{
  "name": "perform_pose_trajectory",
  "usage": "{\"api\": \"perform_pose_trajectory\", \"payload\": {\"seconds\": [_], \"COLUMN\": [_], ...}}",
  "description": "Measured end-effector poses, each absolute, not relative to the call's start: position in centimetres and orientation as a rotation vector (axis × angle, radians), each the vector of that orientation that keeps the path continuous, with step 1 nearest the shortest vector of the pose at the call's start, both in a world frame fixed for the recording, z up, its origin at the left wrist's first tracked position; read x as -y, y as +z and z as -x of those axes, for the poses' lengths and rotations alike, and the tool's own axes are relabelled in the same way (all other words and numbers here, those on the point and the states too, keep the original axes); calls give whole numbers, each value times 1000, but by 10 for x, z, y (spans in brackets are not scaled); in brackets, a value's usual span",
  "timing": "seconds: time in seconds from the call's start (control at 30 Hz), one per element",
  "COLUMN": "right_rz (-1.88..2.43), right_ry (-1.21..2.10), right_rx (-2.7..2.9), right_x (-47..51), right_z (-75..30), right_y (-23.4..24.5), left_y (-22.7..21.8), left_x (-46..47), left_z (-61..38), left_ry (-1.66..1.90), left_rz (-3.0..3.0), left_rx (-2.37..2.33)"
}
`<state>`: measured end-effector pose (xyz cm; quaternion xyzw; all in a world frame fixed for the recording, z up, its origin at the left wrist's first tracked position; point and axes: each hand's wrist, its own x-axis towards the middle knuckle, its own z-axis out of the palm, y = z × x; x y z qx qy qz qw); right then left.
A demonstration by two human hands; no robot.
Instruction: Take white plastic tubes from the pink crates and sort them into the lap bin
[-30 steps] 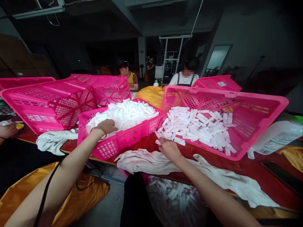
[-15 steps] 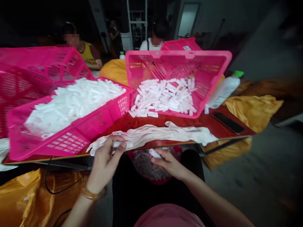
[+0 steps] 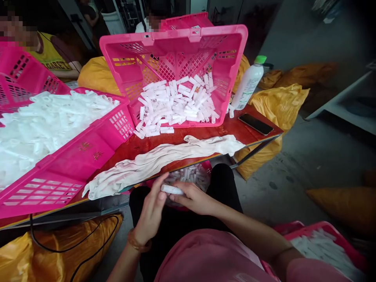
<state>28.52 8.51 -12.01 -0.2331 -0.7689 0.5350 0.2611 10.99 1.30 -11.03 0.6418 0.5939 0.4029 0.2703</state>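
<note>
One white plastic tube point(image 3: 172, 190) sits above the person's dark-clothed lap, pinched between the thumb and fingers of the right hand point(image 3: 194, 197). The left hand point(image 3: 151, 209) is spread, with its fingers beside the tube's near end; whether they touch it is hard to make out. A pink plastic basket point(image 3: 173, 37) stands tilted on the desk point(image 3: 141, 150), seemingly leaned that way so the loose tubes point(image 3: 176, 103) gather at its low wall, near the desk's front edge and within reach. A second pink basket point(image 3: 88, 156), heaped with tubes, runs out of view at the left. A crumpled white cloth point(image 3: 164, 160) lies along the front edge, and the desk partly hides a pink container point(image 3: 207, 166) of tubes below, so its full contents cannot be seen.
</note>
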Motion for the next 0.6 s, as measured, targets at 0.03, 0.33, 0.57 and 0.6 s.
{"api": "perform_pose_trajectory", "payload": {"seconds": [0.03,0.33,0.57,0.6], "right_rz": [605,567,786,761], "right_ry": [1571,1645,865,968], "right_rx": [2044,2043,2337,2317], "right_x": [-87,-85,-81,-81], "right_z": [-286,-281,-279,-279], "right_y": [-120,-116,-133,-135], "left_y": [-110,-103,-102,-104], "left_x": [-13,-17,-8,-5], "left_z": [-105,-87,-111,-113], "left_ry": [1109,1224,1150,1168], "left_rz": [-1688,-1656,-1479,-1441], "left_rx": [-1605,-1622,-1698,-1699]}}
